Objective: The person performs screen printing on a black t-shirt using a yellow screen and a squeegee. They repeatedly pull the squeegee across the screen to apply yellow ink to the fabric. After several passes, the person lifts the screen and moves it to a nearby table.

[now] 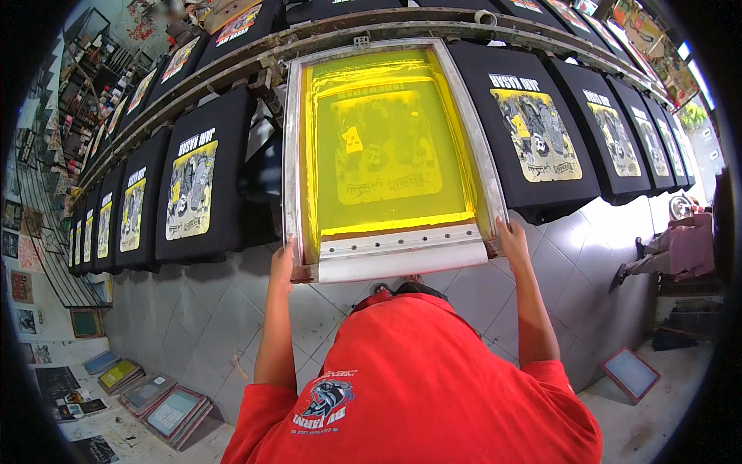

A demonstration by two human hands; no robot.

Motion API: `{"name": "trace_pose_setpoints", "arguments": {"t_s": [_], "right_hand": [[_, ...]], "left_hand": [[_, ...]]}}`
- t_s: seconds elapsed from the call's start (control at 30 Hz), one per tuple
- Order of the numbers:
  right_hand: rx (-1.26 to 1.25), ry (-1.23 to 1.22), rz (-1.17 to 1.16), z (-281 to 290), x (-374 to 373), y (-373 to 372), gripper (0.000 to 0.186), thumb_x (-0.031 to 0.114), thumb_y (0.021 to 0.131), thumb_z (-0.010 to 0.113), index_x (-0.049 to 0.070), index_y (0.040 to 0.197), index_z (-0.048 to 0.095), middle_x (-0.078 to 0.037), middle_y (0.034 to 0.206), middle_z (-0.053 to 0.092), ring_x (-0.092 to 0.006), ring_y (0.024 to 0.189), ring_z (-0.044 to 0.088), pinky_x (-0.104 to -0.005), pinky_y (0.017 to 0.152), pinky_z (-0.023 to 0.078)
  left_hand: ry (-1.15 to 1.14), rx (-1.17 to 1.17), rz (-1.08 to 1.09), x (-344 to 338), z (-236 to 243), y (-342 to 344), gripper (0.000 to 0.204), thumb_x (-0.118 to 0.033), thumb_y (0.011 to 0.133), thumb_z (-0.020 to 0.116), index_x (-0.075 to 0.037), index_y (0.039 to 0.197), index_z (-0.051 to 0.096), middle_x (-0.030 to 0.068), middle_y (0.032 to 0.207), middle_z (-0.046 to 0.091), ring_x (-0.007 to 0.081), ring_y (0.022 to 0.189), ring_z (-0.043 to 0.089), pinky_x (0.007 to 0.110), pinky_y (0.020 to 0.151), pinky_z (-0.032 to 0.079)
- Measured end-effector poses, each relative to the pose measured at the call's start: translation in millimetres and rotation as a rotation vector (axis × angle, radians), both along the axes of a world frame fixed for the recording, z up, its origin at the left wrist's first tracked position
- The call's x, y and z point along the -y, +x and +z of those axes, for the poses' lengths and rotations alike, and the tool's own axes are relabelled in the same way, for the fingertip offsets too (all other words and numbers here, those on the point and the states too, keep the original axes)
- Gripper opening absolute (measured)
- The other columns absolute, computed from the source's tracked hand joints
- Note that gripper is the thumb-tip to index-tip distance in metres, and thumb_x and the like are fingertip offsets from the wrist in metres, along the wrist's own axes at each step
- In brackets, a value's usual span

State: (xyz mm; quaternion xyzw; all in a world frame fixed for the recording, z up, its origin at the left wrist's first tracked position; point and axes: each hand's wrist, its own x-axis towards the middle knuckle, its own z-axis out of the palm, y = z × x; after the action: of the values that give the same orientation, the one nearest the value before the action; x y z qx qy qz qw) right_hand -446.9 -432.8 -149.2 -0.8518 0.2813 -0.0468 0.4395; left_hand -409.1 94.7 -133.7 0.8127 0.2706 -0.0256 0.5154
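"Gripping, both: I see left hand (pixel 283 261) and right hand (pixel 512 240) clamped on one yellow-meshed screen (pixel 390 151), fingertips partly hidden!"

"Where's it sitting?"

"Past grey floor tiles (pixel 205 313), between two large black shirts (pixel 535 143); I see more both sides, too squeezed at the rim to count."
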Motion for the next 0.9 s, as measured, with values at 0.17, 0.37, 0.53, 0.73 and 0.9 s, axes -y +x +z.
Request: {"name": "trace_pose_setpoints", "arguments": {"t_s": [0.17,0.37,0.53,0.73,0.9], "right_hand": [[0.083,-0.178,-0.057,-11.4,-2.2,8.2,0.051,0.043,0.097,0.052,-0.006,0.086,0.06,-0.026,0.082,0.064,-0.0443,0.079,0.06,-0.0487,0.071,0.044],[0.048,-0.165,-0.018,36.9,-13.1,-1.8,0.046,0.041,0.098,0.05,-0.003,0.099,0.064,-0.027,0.089,0.065,-0.0448,0.083,0.061,-0.048,0.074,0.047],[-0.022,-0.187,-0.055,60.3,-69.7,-22.0,0.044,0.038,0.098,0.051,-0.003,0.101,0.064,-0.029,0.09,0.065,-0.0454,0.088,0.062,-0.0481,0.076,0.047],[0.045,-0.1,0.017,69.5,-213.0,-33.2,0.041,0.039,0.096,0.053,0.001,0.103,0.066,-0.027,0.09,0.066,-0.0453,0.088,0.063,-0.0489,0.075,0.048],[0.097,-0.032,0.052,53.1,-366.3,-47.3,0.04,0.04,0.095,0.056,0.002,0.1,0.066,-0.026,0.087,0.065,-0.0461,0.088,0.063,-0.0477,0.071,0.049]], "left_hand": [[0.07,-0.012,0.017,13.5,21.3,4.4,0.05,-0.041,0.095,0.059,0.007,0.106,0.066,0.0105,0.092,0.068,0.0178,0.083,0.061,0.033,0.075,0.047],[0.077,0.036,-0.036,1.6,50.3,-12.1,0.048,-0.038,0.096,0.058,0.008,0.102,0.066,0.0106,0.088,0.068,0.0165,0.079,0.059,0.033,0.074,0.047],[0.118,0.088,0.036,-56.9,49.5,-37.2,0.051,-0.04,0.097,0.057,0.009,0.107,0.064,0.014,0.094,0.068,0.0193,0.085,0.06,0.035,0.077,0.047],[0.189,0.054,0.113,-206.4,53.5,-77.2,0.061,-0.046,0.097,0.052,0.012,0.114,0.06,0.0217,0.105,0.066,0.0277,0.096,0.062,0.038,0.086,0.047],[0.37,-0.008,0.214,-363.6,51.5,-116.5,0.063,-0.048,0.098,0.051,0.012,0.116,0.058,0.0218,0.111,0.063,0.0283,0.101,0.06,0.038,0.09,0.045]]}}
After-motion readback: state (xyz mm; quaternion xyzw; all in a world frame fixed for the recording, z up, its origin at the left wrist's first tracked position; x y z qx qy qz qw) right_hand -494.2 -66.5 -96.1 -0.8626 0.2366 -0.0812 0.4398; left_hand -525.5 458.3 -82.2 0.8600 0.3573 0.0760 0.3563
